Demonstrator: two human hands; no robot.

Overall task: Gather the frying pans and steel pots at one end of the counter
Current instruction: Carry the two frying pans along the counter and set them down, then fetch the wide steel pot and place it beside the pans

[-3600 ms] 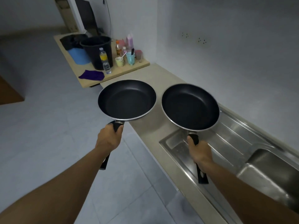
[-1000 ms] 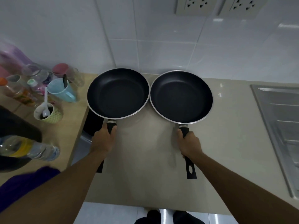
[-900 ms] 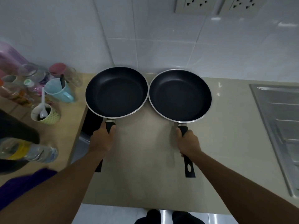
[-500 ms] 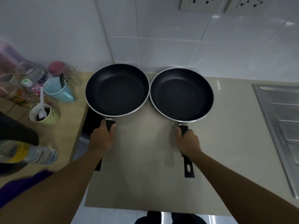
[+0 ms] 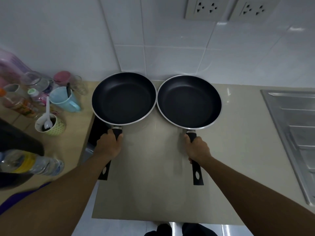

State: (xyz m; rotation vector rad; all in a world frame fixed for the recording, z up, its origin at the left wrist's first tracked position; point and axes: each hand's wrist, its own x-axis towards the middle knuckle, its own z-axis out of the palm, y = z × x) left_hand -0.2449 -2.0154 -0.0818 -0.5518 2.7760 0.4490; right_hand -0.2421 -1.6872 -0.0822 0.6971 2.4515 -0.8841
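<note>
Two black non-stick frying pans with silver rims lie side by side at the left end of the beige counter (image 5: 153,193), close to the tiled wall. My left hand (image 5: 109,145) grips the black handle of the left frying pan (image 5: 123,98), whose left rim overhangs the counter's end. My right hand (image 5: 197,149) grips the handle of the right frying pan (image 5: 189,102). The two rims almost touch. No steel pots are in view.
A lower wooden table (image 5: 71,133) at the left holds a blue mug (image 5: 64,99), a green cup with a spoon (image 5: 51,125), jars, a water bottle (image 5: 30,163) and a black bucket (image 5: 15,142). A steel sink drainboard (image 5: 293,130) lies at the right.
Since 3.6 s ago I carried both pans from beside the sink to the counter's left end. Over the last second they moved slightly toward the wall.
</note>
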